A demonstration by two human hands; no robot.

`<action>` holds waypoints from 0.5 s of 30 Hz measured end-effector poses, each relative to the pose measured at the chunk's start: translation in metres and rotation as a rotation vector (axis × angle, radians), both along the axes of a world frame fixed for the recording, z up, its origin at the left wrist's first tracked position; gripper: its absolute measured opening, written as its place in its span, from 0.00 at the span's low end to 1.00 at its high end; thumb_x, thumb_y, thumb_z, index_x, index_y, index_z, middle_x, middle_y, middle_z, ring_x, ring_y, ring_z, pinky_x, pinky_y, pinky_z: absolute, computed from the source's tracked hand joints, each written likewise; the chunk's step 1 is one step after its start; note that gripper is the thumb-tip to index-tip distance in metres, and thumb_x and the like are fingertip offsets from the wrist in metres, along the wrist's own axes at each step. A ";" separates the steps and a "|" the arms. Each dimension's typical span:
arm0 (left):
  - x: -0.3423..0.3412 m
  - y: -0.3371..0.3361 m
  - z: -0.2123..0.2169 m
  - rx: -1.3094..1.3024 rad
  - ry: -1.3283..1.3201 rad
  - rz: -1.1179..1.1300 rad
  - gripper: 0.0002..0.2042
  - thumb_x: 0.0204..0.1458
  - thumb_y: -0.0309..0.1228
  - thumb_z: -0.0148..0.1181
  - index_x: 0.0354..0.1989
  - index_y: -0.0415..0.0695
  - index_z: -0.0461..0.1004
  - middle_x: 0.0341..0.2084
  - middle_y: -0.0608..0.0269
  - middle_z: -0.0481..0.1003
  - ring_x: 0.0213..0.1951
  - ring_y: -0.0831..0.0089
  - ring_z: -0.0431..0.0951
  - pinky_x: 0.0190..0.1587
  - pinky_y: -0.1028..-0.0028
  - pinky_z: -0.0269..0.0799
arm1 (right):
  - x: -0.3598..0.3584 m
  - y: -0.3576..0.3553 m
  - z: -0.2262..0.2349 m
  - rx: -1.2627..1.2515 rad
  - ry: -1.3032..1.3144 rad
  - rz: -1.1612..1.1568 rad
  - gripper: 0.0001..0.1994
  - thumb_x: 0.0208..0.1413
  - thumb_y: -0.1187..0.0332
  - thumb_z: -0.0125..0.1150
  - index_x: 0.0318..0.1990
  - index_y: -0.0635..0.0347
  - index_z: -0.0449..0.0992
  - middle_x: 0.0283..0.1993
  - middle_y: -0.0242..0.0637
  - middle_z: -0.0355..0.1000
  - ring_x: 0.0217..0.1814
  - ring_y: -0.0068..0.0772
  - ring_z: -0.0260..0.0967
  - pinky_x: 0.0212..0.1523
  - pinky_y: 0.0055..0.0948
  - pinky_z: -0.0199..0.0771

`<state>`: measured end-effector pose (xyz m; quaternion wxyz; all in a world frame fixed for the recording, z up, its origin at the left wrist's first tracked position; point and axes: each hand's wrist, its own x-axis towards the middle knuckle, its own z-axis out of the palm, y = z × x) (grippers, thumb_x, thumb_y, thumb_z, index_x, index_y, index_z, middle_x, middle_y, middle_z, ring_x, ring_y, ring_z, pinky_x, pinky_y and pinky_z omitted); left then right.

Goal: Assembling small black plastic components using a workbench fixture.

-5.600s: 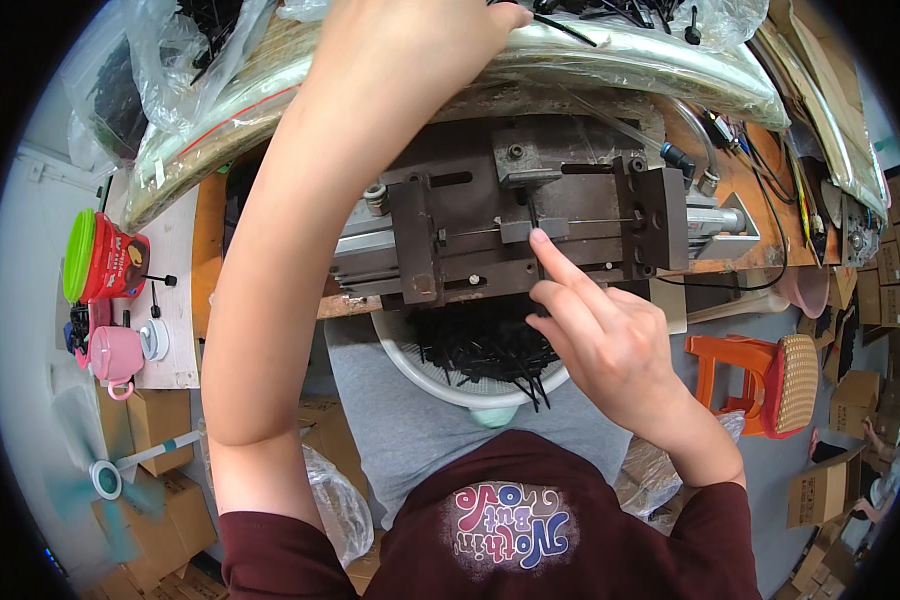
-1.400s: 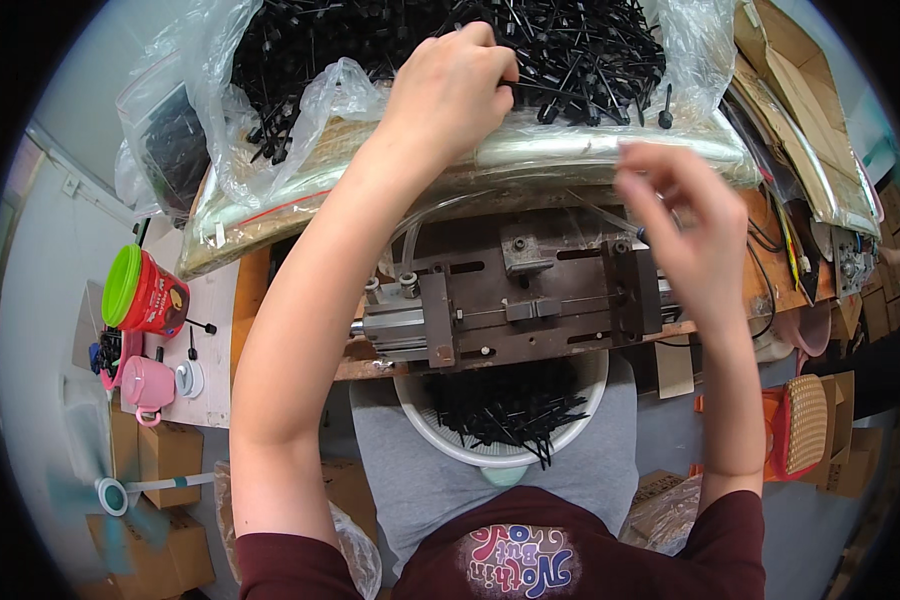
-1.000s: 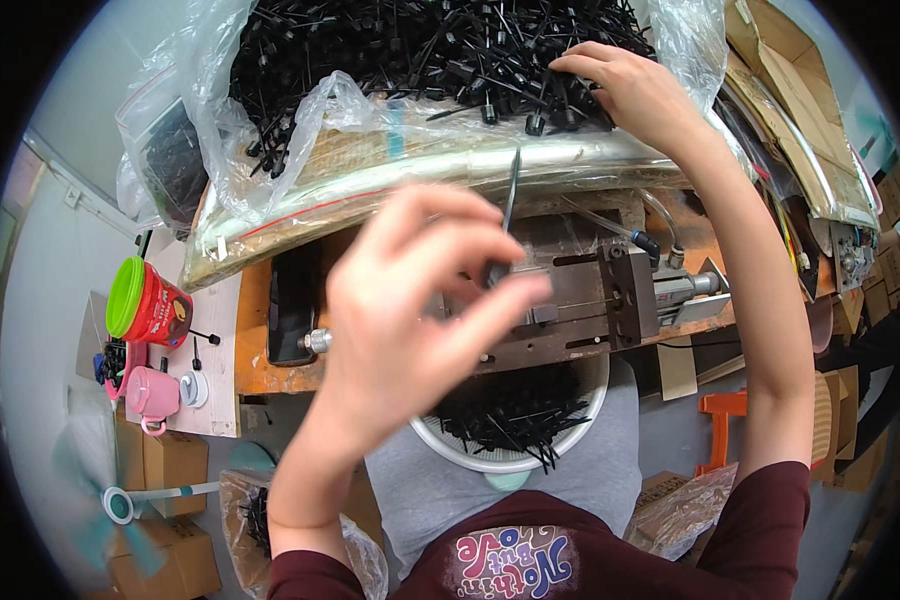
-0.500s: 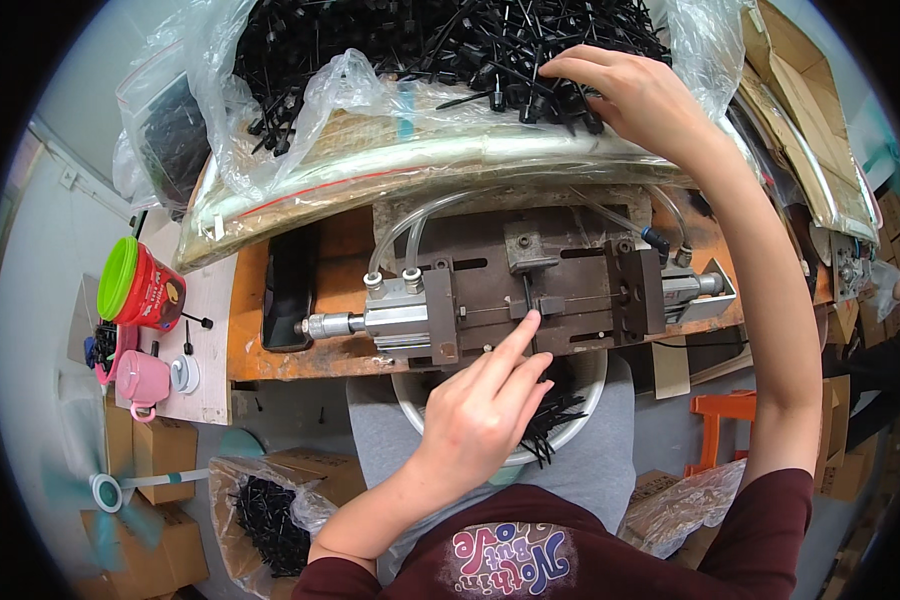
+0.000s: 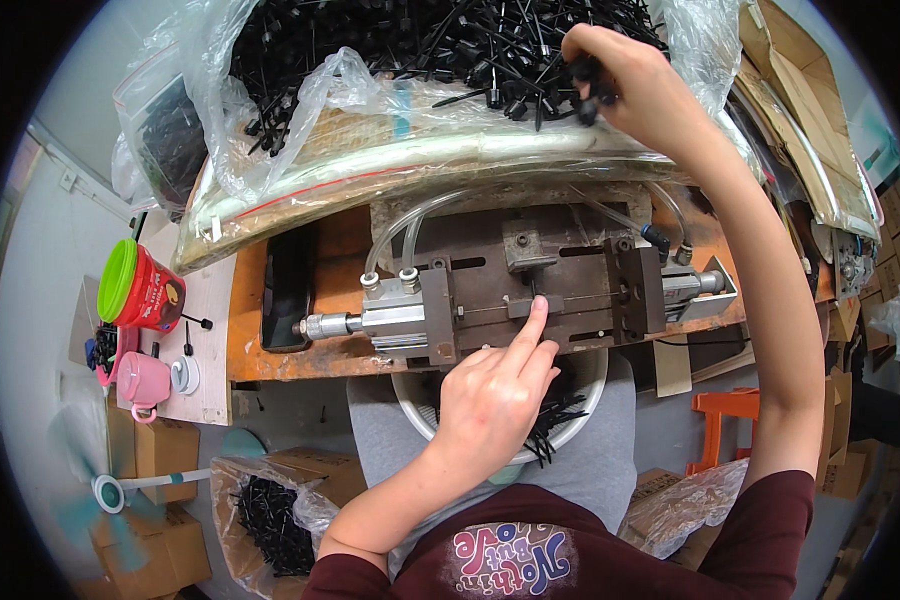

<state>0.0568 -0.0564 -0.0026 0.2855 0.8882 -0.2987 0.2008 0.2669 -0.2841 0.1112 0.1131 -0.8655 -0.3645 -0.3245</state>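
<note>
My left hand (image 5: 495, 395) lies over the front of a dark metal clamping fixture (image 5: 490, 220). Its index finger is stretched out, with the tip on a small black piece at the fixture's middle block (image 5: 542, 307); the other fingers are loosely bent. At the far right edge of a big heap of thin black plastic parts with thick heads (image 5: 370, 40), my right hand (image 5: 650, 95) is closed around several black parts (image 5: 590, 88). Their heads stick out below its fingers. The palm side is hidden.
Pneumatic cylinders (image 5: 395, 315) with clear hoses (image 5: 410, 220) flank the fixture. Plastic film (image 5: 350, 95) lines the heap's box. Below, a white basin (image 5: 595, 400) holds black parts. At left stand a red tub with green rim (image 5: 155, 285), a pink cup (image 5: 142, 378) and a fan (image 5: 108, 493).
My right hand has closed on several black parts and lifted slightly from the heap. My left index finger has shifted slightly right and up on the middle block.
</note>
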 end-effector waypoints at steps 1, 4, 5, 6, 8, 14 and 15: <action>-0.001 0.000 -0.001 0.004 0.003 0.009 0.12 0.43 0.28 0.74 0.36 0.40 0.81 0.55 0.51 0.78 0.25 0.66 0.81 0.32 0.73 0.77 | 0.001 -0.003 0.001 0.065 0.025 -0.008 0.20 0.49 0.83 0.63 0.51 0.56 0.74 0.41 0.39 0.76 0.38 0.39 0.76 0.40 0.34 0.75; -0.001 0.000 -0.002 0.008 -0.002 0.016 0.11 0.43 0.29 0.74 0.35 0.41 0.81 0.55 0.53 0.79 0.23 0.67 0.80 0.29 0.74 0.76 | -0.003 -0.008 0.016 0.185 0.202 -0.288 0.11 0.64 0.71 0.63 0.53 0.53 0.78 0.40 0.37 0.80 0.42 0.25 0.78 0.45 0.26 0.76; -0.001 0.001 -0.003 0.008 -0.006 0.022 0.11 0.43 0.29 0.74 0.35 0.41 0.81 0.55 0.54 0.79 0.23 0.68 0.80 0.29 0.74 0.75 | -0.006 -0.007 0.023 0.361 0.263 -0.226 0.08 0.61 0.71 0.66 0.46 0.60 0.79 0.33 0.37 0.79 0.36 0.26 0.77 0.38 0.26 0.76; 0.000 0.002 -0.003 0.009 -0.001 0.019 0.11 0.43 0.29 0.74 0.35 0.42 0.81 0.55 0.54 0.79 0.23 0.68 0.80 0.29 0.74 0.75 | -0.009 -0.004 0.029 0.536 0.322 -0.162 0.08 0.58 0.70 0.69 0.38 0.67 0.80 0.27 0.37 0.77 0.29 0.26 0.76 0.31 0.27 0.77; 0.001 0.004 -0.002 0.008 0.008 0.014 0.12 0.43 0.29 0.74 0.35 0.42 0.81 0.55 0.54 0.79 0.22 0.68 0.80 0.29 0.74 0.75 | -0.013 -0.006 0.036 0.823 0.454 -0.045 0.08 0.60 0.76 0.65 0.45 0.67 0.77 0.31 0.35 0.76 0.30 0.24 0.76 0.31 0.22 0.78; -0.001 0.005 -0.006 0.002 -0.026 -0.002 0.12 0.43 0.29 0.74 0.37 0.43 0.81 0.54 0.56 0.79 0.23 0.68 0.79 0.29 0.74 0.75 | -0.029 -0.039 0.021 0.815 0.333 0.081 0.14 0.64 0.70 0.64 0.53 0.69 0.77 0.47 0.41 0.80 0.46 0.28 0.80 0.51 0.26 0.81; -0.003 0.006 -0.005 -0.006 0.006 -0.052 0.12 0.44 0.30 0.74 0.37 0.43 0.81 0.54 0.56 0.80 0.23 0.69 0.79 0.29 0.74 0.76 | -0.030 -0.039 0.018 0.833 0.318 0.057 0.14 0.64 0.70 0.64 0.53 0.68 0.77 0.47 0.42 0.80 0.47 0.29 0.80 0.52 0.28 0.80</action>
